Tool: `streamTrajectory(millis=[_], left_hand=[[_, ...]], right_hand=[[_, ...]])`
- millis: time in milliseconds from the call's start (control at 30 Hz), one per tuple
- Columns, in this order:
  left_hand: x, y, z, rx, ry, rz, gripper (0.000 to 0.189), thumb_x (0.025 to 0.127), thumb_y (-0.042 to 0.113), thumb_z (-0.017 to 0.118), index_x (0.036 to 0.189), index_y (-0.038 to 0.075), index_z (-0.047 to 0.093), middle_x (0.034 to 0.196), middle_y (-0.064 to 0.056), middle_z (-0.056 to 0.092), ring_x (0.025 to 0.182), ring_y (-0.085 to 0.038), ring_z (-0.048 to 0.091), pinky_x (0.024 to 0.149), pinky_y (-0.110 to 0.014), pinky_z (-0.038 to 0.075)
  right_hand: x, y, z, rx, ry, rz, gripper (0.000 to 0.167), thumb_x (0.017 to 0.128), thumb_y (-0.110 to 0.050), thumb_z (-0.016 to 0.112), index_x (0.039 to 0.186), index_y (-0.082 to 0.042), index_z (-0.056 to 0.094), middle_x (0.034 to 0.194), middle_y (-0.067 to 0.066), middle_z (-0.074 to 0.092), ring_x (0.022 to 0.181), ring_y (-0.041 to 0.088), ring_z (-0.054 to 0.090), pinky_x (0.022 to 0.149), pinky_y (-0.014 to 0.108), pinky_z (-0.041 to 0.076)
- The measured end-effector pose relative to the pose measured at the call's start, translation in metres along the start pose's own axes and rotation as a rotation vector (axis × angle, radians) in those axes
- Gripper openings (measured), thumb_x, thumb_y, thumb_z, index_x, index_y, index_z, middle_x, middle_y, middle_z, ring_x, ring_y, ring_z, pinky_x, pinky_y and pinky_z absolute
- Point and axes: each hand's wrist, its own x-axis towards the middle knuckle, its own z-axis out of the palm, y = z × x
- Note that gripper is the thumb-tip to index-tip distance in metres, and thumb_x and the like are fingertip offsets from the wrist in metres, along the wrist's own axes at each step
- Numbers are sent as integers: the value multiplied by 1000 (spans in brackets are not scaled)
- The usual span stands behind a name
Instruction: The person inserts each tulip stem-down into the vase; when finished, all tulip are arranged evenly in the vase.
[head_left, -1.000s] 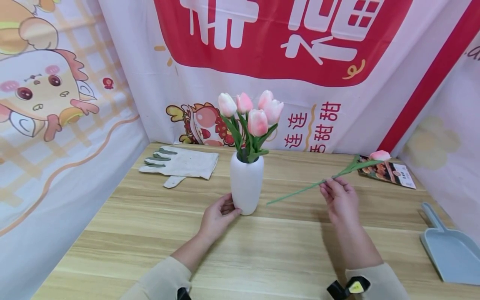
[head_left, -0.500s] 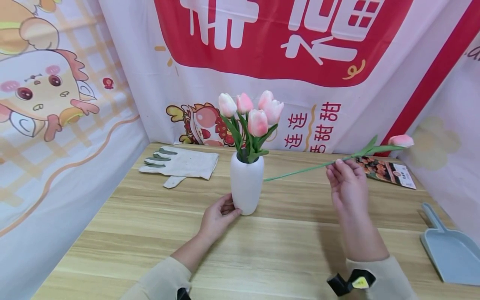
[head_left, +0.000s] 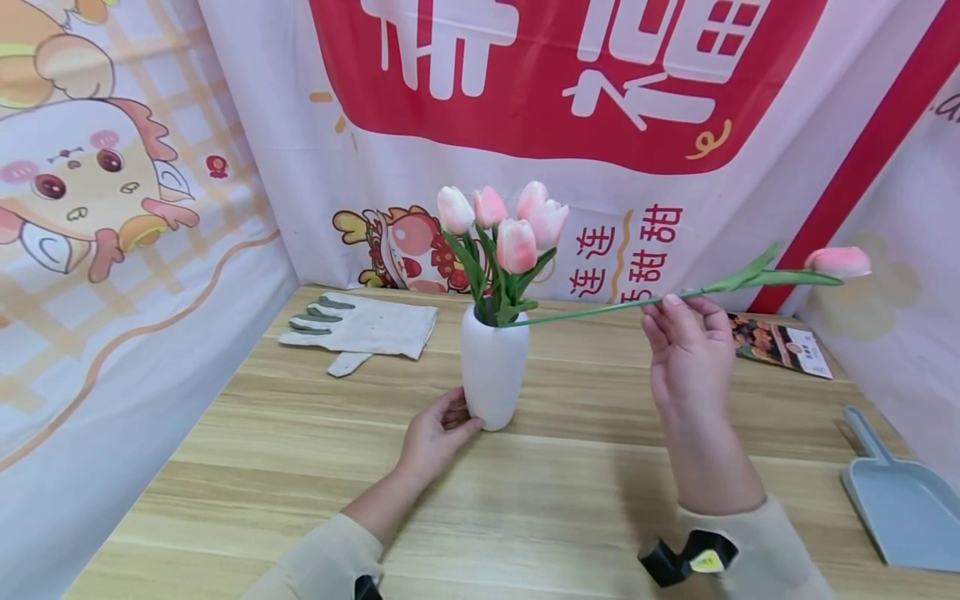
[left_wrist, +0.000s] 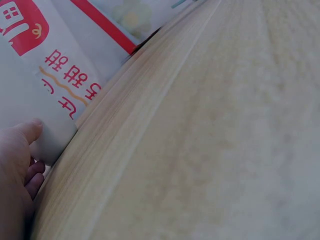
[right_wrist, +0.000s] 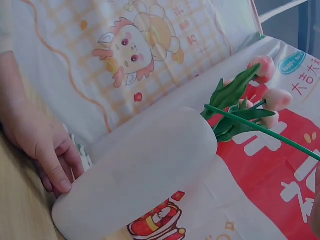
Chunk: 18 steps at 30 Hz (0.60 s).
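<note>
A white vase [head_left: 495, 371] stands upright on the table with several pink-and-white tulips [head_left: 517, 246] in it. My left hand [head_left: 435, 437] holds the vase low at its base, thumb on the near side and fingers partly hidden behind it. To the right, my right hand [head_left: 690, 358] pinches a single tulip [head_left: 840, 262] by its green stem, fairly near the leaves. That tulip lies almost level in the air, blossom to the right. In the right wrist view its bare stem [right_wrist: 280, 137] reaches the leaves at the vase mouth; whether it touches the rim I cannot tell.
A pair of white and green work gloves [head_left: 363, 325] lies left of the vase. At the back right is a printed packet [head_left: 780, 343], and a grey-blue dustpan [head_left: 900, 500] rests near the right edge. Printed cloth [head_left: 420, 167] hangs behind the wooden table [head_left: 525, 517].
My right hand has raised the tulip, and its stem end has gone up and left from beside the vase to the mouth. My left hand and the vase have stayed put.
</note>
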Motion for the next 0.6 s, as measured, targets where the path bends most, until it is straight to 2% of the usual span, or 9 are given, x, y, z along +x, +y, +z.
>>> streamTrajectory(millis=[133, 267, 467, 600], left_hand=[[0, 0, 0, 0, 2, -4, 52, 84, 12, 77, 130, -1, 58, 114, -19, 70, 106, -31, 68, 92, -35, 59], [0, -1, 0, -1, 3, -2, 52, 84, 12, 77, 131, -1, 57, 114, -19, 70, 106, -31, 68, 92, -35, 59], [1, -1, 0, 7, 2, -5, 52, 84, 14, 77, 131, 0, 58, 114, -18, 70, 106, -30, 69, 92, -35, 59], [1, -1, 0, 10, 1, -8, 53, 84, 15, 77, 131, 0, 58, 114, -18, 70, 106, -30, 69, 92, -36, 58]], right_hand=[[-6, 3, 4, 4, -26, -62, 26, 86, 7, 68, 100, -3, 49, 77, 10, 68, 63, 17, 71, 59, 22, 61], [-13, 7, 8, -5, -63, -179, 23, 85, 11, 66, 98, -2, 52, 77, 13, 69, 62, 18, 71, 58, 24, 62], [-23, 6, 15, -86, -202, -370, 23, 83, 9, 70, 96, -3, 56, 84, 13, 71, 68, 19, 72, 64, 27, 63], [-26, 7, 20, -157, -308, -448, 21, 83, 9, 70, 95, -3, 57, 84, 11, 71, 72, 18, 72, 67, 28, 63]])
